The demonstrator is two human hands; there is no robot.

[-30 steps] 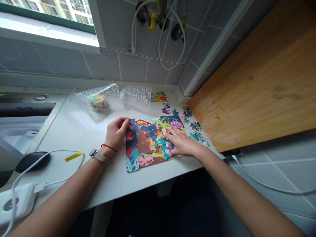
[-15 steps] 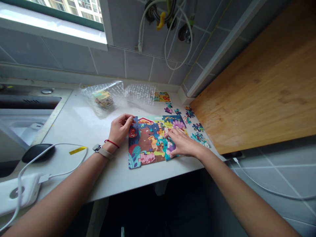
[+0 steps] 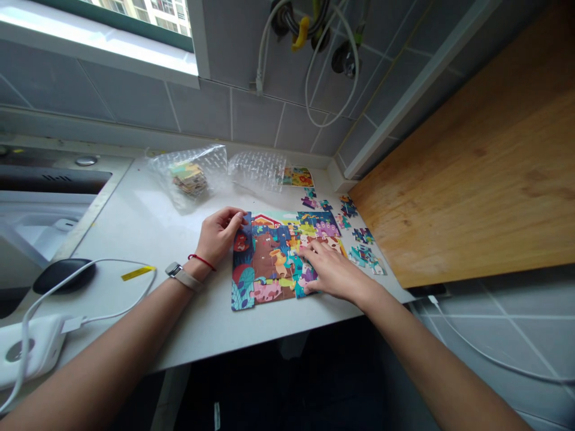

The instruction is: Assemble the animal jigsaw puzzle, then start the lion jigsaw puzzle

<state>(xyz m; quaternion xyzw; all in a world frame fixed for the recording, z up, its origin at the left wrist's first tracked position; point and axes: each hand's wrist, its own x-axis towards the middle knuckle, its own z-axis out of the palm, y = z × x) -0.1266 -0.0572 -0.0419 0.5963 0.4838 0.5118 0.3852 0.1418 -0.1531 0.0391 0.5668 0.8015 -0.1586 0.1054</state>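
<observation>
A colourful, partly joined jigsaw puzzle (image 3: 269,257) lies flat on the white counter, with cartoon animals on it. My left hand (image 3: 219,232) is at its upper left corner, fingers curled, thumb and forefinger closed on the dark blue edge. Over the lower right part is my right hand (image 3: 332,269). Its thumb and fingers are bent around a teal and purple puzzle section (image 3: 303,274), gripping it from above against the counter. The palm hides the puzzle's lower right area.
Loose puzzle pieces (image 3: 362,234) lie to the right, beside a wooden panel (image 3: 467,179). Behind are a clear bag of pieces (image 3: 191,176), an empty-looking clear wrapper (image 3: 258,167) and a picture card (image 3: 297,176). At left are a black mouse (image 3: 63,275), a white cabled device (image 3: 33,344) and a sink.
My right hand has moved slightly left and towards me with the teal and purple section, which now sits closer against the rest. My left hand keeps its place at the corner.
</observation>
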